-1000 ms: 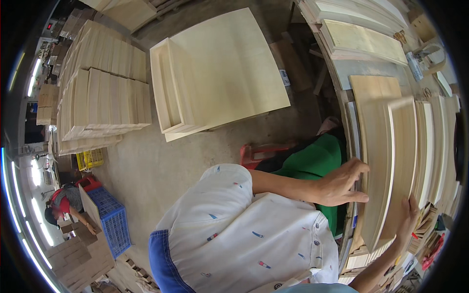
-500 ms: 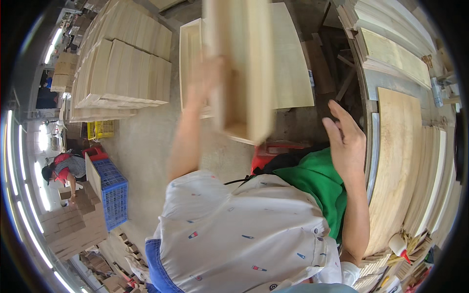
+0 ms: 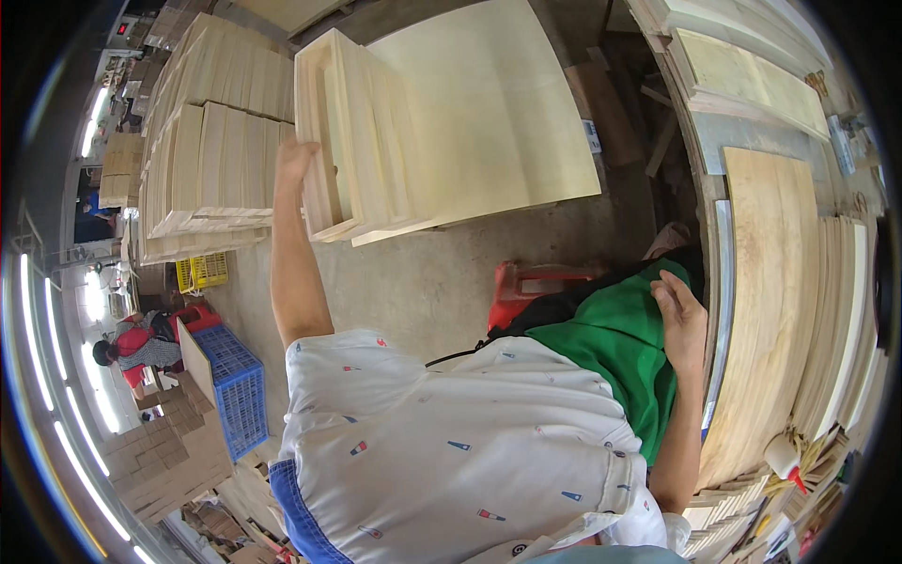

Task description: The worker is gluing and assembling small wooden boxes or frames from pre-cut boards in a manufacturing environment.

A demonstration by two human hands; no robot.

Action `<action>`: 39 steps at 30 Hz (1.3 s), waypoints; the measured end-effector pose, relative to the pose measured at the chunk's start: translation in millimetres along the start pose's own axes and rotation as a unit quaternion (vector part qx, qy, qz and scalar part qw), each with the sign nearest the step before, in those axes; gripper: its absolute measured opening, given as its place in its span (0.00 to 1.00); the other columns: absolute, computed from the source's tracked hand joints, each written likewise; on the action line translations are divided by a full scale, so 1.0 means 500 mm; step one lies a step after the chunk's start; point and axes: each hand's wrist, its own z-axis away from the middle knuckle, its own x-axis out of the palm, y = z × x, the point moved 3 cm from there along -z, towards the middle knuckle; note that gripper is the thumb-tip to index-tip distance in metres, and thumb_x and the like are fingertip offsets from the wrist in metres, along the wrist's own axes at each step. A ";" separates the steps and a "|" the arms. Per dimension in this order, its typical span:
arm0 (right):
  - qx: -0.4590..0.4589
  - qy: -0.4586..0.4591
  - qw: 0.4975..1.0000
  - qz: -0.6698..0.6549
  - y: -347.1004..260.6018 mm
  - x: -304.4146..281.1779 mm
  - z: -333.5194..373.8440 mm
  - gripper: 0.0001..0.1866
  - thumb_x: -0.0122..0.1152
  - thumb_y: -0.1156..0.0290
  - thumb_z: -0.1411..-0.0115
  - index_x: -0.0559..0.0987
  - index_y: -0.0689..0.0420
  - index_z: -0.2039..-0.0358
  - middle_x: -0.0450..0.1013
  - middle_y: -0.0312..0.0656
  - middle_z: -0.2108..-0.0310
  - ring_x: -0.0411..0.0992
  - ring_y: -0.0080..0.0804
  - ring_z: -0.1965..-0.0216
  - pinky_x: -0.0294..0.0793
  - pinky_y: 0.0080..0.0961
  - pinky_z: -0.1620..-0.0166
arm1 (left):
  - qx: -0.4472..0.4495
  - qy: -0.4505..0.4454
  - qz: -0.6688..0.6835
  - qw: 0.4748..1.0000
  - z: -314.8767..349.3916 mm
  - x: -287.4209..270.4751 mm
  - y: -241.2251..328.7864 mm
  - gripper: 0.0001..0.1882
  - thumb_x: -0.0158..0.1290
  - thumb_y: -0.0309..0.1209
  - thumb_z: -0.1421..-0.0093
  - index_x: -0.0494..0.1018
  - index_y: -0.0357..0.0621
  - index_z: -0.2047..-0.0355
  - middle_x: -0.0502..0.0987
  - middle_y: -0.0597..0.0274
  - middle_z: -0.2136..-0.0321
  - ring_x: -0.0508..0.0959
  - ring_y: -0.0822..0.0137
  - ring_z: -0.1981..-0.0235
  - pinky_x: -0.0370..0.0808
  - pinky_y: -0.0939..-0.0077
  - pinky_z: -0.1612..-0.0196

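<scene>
My left hand [image 3: 299, 162] is closed on the near left edge of a pale wooden drawer-like box [image 3: 327, 226]. The box stands on its side, its hollow face toward the left, against similar pale wooden pieces [image 3: 385, 141]. Beneath and to the right of these lies a wide, pale wooden board [image 3: 498, 103]. My right hand [image 3: 678, 310] hangs beside the green cloth [image 3: 606, 334] over my lap, near the workbench edge. Its fingers are loosely bent and a little apart, with nothing visible in them.
Tall stacks of wooden pieces [image 3: 225, 160] stand at the left. A workbench on the right carries a long board [image 3: 766, 310] and a glue bottle [image 3: 783, 456]. A red stool [image 3: 507, 296] and a blue crate [image 3: 240, 399] stand nearby. Another person [image 3: 141, 348] works far left.
My left hand has carried the box leftward from the middle and set it against the other pieces. My right hand has lowered toward the green cloth, its fingers curling more.
</scene>
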 end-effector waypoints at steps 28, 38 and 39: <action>0.017 0.040 0.995 -0.089 0.035 0.000 0.067 0.15 0.58 0.76 0.40 0.77 0.64 0.52 0.78 0.49 0.57 0.77 0.34 0.56 0.75 0.27 0.53 | -0.020 0.093 -0.131 0.987 -0.024 0.006 -0.002 0.33 0.51 0.51 0.39 0.67 0.40 0.41 0.60 0.47 0.37 0.57 0.54 0.35 0.53 0.59 0.33; 0.067 0.296 0.936 -0.176 0.059 -0.168 0.239 0.07 0.58 0.72 0.39 0.76 0.63 0.67 0.75 0.45 0.73 0.74 0.34 0.70 0.73 0.28 0.64 | 0.347 -0.026 -0.003 0.937 0.270 0.341 0.371 0.09 0.51 0.30 0.37 0.73 0.35 0.68 0.74 0.59 0.72 0.74 0.67 0.71 0.74 0.73 0.63; 0.065 0.340 0.920 -0.182 0.071 -0.187 0.269 0.08 0.57 0.70 0.38 0.77 0.63 0.68 0.75 0.46 0.74 0.74 0.37 0.70 0.72 0.30 0.64 | 0.383 -0.116 0.059 0.914 0.290 0.442 0.385 0.08 0.53 0.30 0.38 0.72 0.37 0.71 0.73 0.60 0.75 0.73 0.70 0.74 0.73 0.76 0.69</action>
